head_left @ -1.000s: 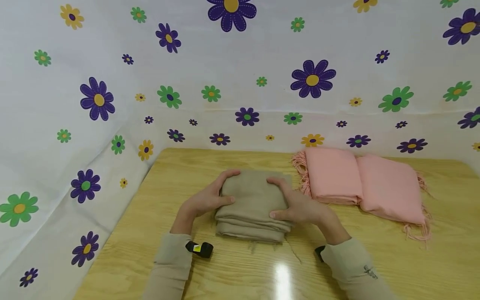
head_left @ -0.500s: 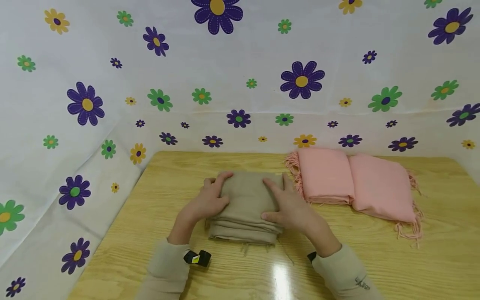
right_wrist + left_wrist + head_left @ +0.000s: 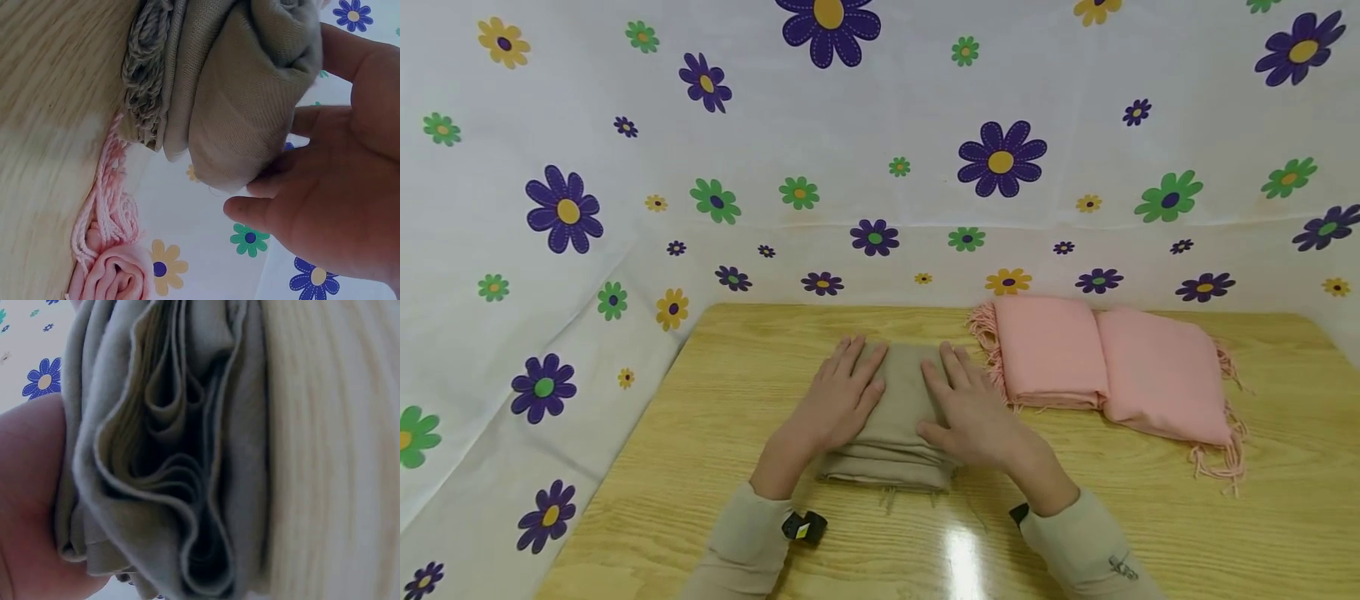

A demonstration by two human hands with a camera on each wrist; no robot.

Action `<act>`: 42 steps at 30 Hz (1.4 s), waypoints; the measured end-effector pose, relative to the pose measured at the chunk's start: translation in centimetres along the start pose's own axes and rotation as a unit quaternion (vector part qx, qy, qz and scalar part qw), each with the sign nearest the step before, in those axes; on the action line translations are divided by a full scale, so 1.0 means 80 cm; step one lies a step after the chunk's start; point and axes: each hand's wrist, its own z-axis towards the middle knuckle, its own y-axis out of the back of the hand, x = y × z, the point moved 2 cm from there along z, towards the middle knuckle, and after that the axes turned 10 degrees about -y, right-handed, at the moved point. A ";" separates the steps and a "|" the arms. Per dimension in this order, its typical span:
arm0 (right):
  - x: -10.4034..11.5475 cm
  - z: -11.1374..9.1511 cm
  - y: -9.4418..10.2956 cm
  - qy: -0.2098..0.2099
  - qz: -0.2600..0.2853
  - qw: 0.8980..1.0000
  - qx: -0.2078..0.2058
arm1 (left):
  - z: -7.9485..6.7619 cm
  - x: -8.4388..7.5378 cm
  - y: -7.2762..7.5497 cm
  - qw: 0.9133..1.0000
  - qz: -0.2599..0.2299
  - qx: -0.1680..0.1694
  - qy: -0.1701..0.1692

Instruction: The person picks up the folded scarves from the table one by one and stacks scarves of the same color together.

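A folded beige scarf (image 3: 901, 387) lies on the table in the head view, a few threads sticking out at its near edge. My left hand (image 3: 835, 404) rests on its left part, fingers straight and pointing away from me. On the right edge lies my right hand (image 3: 976, 417), its fingers spread over the top and side. The left wrist view shows the stacked layers of the scarf (image 3: 240, 456) end-on, with part of the left hand (image 3: 28, 494) along the top. In the right wrist view, twisted fringe (image 3: 147, 69) hangs at the scarf's side below the right hand (image 3: 331, 181).
Two folded pink scarves with fringe, one on the left (image 3: 1051, 354) and one on the right (image 3: 1165, 379), lie side by side at the back right. The wooden table (image 3: 700, 450) meets a white flower-print cloth (image 3: 737, 150) behind and at left.
My left hand has gone from holding the scarf's left side, thumb on top, to lying flat over it. The right hand has stayed at the right edge, its fingers straightening. The head view shifted slightly.
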 end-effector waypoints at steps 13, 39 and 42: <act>0.000 0.005 -0.020 -0.009 -0.040 0.998 0.051 | 0.005 -0.008 -0.004 0.993 -0.076 0.088 0.028; 0.011 0.014 -0.030 -0.010 -0.059 0.998 0.020 | 0.003 -0.030 0.001 0.991 -0.002 0.120 0.059; 0.008 0.012 -0.031 -0.009 -0.049 0.999 0.021 | 0.003 -0.028 -0.003 0.990 -0.024 0.119 0.071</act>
